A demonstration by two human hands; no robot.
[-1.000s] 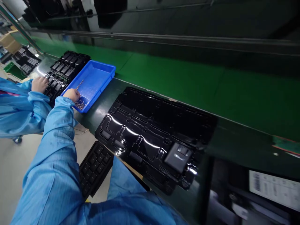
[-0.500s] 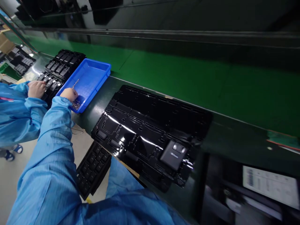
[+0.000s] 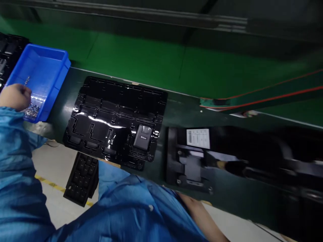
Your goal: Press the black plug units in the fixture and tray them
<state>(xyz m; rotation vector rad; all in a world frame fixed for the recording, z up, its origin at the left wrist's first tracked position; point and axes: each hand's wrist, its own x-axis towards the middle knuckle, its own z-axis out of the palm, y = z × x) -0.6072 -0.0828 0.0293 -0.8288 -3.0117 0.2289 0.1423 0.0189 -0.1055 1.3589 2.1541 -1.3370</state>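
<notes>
Since the earlier frame, my view has swung rightward; my left hand (image 3: 15, 97) hangs over the blue tray (image 3: 55, 89), whose walls likely keep the small metal parts (image 3: 32, 110) together. Fingers curl, gripping perhaps, I can't tell; my right hand is unseen.

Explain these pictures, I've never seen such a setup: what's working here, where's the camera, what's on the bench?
There's no robot: a person works bare-handed, and the pictures come from one camera on their head, looking forward and down. The left hand is curled over the blue tray, where small shiny pieces lie; I can't tell whether its grip holds anything. The right hand isn't in view. On the dark green bench, a black moulded tray carries a dark grey part, and farther right lies a black device with a white label.
</notes>
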